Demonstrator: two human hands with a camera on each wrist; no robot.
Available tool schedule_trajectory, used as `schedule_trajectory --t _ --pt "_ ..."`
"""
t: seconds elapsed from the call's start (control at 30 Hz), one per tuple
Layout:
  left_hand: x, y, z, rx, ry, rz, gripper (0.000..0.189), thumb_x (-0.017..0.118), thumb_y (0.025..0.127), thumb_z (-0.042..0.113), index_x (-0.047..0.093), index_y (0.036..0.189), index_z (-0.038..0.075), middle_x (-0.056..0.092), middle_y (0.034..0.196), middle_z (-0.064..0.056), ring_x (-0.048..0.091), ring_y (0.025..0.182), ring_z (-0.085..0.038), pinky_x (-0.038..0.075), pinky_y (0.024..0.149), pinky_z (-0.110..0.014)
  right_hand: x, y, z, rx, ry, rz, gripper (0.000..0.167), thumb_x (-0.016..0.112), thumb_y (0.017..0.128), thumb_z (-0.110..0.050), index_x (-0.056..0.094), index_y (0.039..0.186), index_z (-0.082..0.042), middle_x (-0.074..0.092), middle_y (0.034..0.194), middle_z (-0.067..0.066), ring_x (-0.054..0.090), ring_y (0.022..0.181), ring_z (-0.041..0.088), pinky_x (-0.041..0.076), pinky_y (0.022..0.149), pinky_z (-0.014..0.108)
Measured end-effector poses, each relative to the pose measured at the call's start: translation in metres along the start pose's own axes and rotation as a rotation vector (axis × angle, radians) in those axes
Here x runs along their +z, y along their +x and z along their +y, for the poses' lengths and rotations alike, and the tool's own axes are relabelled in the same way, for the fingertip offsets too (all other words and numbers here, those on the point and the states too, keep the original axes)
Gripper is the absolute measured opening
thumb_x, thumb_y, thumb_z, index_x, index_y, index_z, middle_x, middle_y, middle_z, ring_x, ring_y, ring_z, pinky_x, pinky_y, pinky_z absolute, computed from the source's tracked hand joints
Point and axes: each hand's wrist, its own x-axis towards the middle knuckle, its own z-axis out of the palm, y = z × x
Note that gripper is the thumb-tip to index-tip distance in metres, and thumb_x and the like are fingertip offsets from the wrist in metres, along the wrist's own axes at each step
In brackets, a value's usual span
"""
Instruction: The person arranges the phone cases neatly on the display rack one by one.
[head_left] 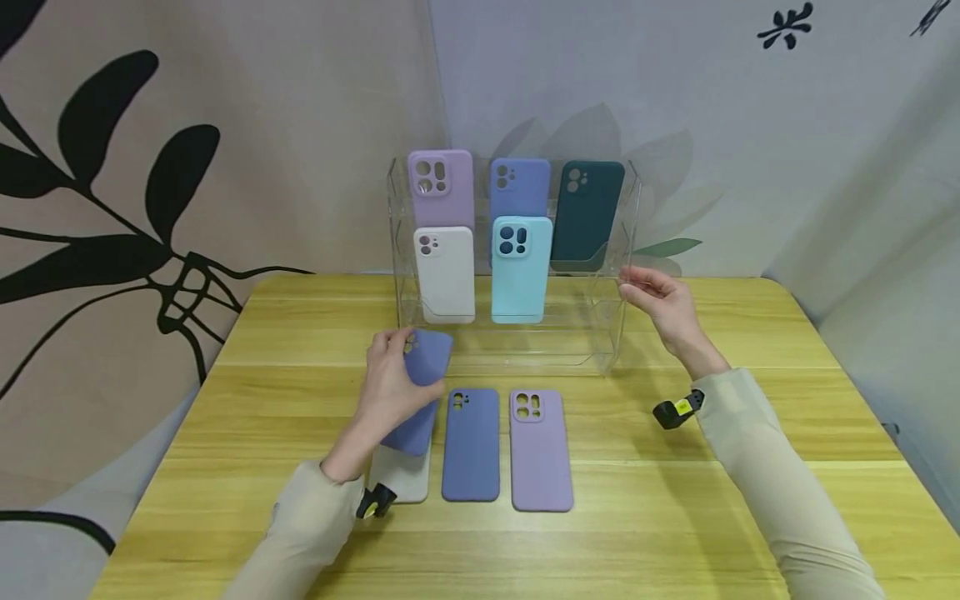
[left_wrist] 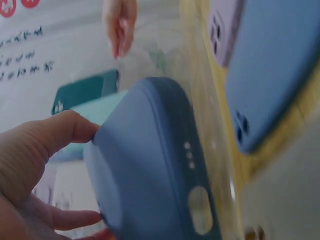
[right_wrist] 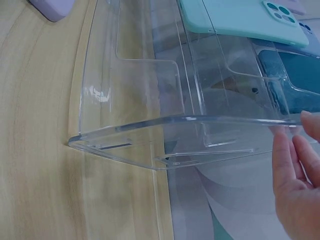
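In the head view my left hand (head_left: 388, 385) holds a blue phone case (head_left: 429, 354) by its sides, tilted, over a white phone case (head_left: 405, 477) that it partly hides. The left wrist view shows thumb and fingertips on opposite edges of this blue case (left_wrist: 145, 165). At the right side of a clear stepped display rack (head_left: 517, 362), my right hand (head_left: 660, 304) pinches the side panel's edge between thumb and fingers. The rack bears a light purple case (head_left: 442, 204), a blue case (head_left: 519, 187), a dark green case (head_left: 588, 212), a white case (head_left: 447, 279) and a turquoise case (head_left: 522, 283).
A second blue phone case (head_left: 471, 446) and a purple phone case (head_left: 542, 454) lie side by side on the wooden table (head_left: 637, 508), in front of the rack. Behind the table hangs a pale backdrop (head_left: 337, 125) with dark leaf prints.
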Motion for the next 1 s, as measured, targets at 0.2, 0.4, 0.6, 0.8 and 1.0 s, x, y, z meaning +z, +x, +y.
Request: schedule_trajectory --t 0.2,0.4,0.6,0.8,1.0 --pt "0.019 0.011 0.035 0.139 -0.064 0.066 0.081 0.079 0.065 0.016 0.043 0.133 -0.006 0.038 0.131 -0.024 0.040 0.116 -0.037 0.043 0.091 -0.050 0.001 -0.001 0.000 -0.006 -0.008 0.006 0.025 0.061 0.087 0.003 0.067 0.110 -0.004 0.067 0.104 -0.005 0.063 0.091 0.006 0.051 0.076 0.016" --pt "0.041 0.027 0.074 0.290 -0.118 0.142 0.080 0.078 0.065 0.018 0.043 0.132 -0.006 0.039 0.128 -0.023 0.040 0.114 -0.035 0.042 0.091 -0.048 0.001 -0.002 0.000 -0.003 -0.031 0.006 0.026 0.061 0.088 0.002 0.064 0.114 0.001 0.067 0.104 -0.005 0.062 0.091 0.006 0.050 0.077 0.016" --pt "0.058 0.051 0.114 0.382 -0.154 0.207 0.079 0.077 0.068 0.021 0.041 0.134 -0.003 0.037 0.130 -0.020 0.038 0.115 -0.032 0.042 0.090 -0.045 0.001 -0.001 -0.001 0.006 -0.063 0.016 0.026 0.062 0.088 0.001 0.064 0.114 0.000 0.067 0.105 -0.005 0.062 0.093 0.005 0.050 0.078 0.016" --pt "0.071 0.075 0.145 0.435 -0.105 0.272 0.084 0.077 0.071 0.028 0.035 0.139 0.000 0.033 0.134 -0.019 0.038 0.116 -0.031 0.046 0.085 -0.040 0.002 0.000 0.000 -0.006 -0.057 0.031 0.024 0.062 0.087 0.004 0.065 0.110 0.000 0.067 0.106 -0.002 0.063 0.092 0.006 0.050 0.078 0.018" --pt "0.086 0.095 0.165 0.464 -0.053 0.375 0.086 0.077 0.072 0.029 0.034 0.140 0.001 0.030 0.134 -0.016 0.039 0.113 -0.028 0.046 0.084 -0.035 0.000 0.000 0.000 -0.010 -0.034 0.028 0.028 0.061 0.087 0.004 0.059 0.115 0.010 0.067 0.104 -0.004 0.063 0.092 0.007 0.051 0.078 0.018"
